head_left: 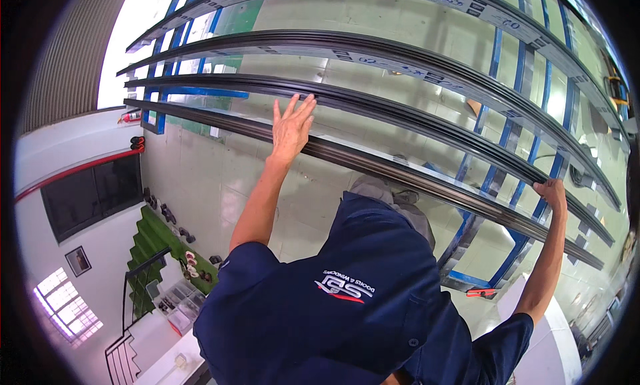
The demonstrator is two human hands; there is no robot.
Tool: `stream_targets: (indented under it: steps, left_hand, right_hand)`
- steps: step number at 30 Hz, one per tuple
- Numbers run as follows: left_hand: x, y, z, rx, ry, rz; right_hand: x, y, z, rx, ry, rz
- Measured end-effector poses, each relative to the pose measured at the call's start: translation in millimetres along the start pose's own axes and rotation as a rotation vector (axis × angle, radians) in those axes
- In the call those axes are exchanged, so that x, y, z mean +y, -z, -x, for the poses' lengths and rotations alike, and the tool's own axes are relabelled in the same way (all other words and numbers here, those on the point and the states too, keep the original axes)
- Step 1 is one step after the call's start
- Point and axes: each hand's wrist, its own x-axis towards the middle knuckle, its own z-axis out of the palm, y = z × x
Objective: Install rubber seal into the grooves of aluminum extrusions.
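Several long dark metal profiles lie side by side before me, bending across the view. My left hand (291, 128) crosses over the nearest dark profile (393, 166) with its fingers spread. Its fingertips reach the second dark profile (373, 104) and rest on or just above that one's near edge. Far to the right, my right hand (552, 192) grips the same second profile, its fingers bent around the edge and partly hidden. A third dark profile (280, 37), with a pale printed film along its side, lies beyond them.
Blue-and-grey rack frames (499, 175) carry the profiles at both ends. Another filmed profile (497, 18) lies farthest away. A red-handled tool (481, 293) is by the right rack's foot. Green stairs (148, 248), shoes (193, 265) and a white ledge (543, 332) lie around me.
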Motion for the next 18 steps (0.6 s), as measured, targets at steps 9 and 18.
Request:
stream_targets:
  steps: [9,18]
  left_hand:
    - [171,-22,-8,-0.013,-0.045,0.127]
    - [397,-75,-27,-0.088,-0.559,0.277]
  right_hand:
    - [-19,2,11,0.117,0.05,0.276]
    - [-32,-11,22,0.138,-0.2,0.248]
